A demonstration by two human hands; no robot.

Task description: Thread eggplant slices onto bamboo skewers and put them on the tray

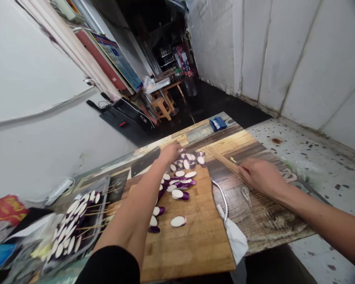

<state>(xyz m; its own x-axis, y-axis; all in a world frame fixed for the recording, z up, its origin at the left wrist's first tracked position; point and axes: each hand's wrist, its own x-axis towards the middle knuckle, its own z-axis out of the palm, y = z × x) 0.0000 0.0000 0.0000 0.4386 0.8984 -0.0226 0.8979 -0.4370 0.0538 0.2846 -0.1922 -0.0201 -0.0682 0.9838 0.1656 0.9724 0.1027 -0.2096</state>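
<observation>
Oval eggplant slices with white flesh and purple skin lie piled and scattered over a wooden cutting board. My left hand reaches across to the far end of the pile. Its fingers are curled in beside the slices, and what they grip is hidden. To the right of the board lies a thin bundle of bamboo skewers, with the thumb and fingers of my right hand closed on its near end. At the left, a clear tray holds threaded eggplant skewers.
A curved metal handle and a crumpled white cloth or tissue sit by the board's right edge. A blue box stands at the table's far corner. Plastic bags crowd the left. Farther back are wooden stools.
</observation>
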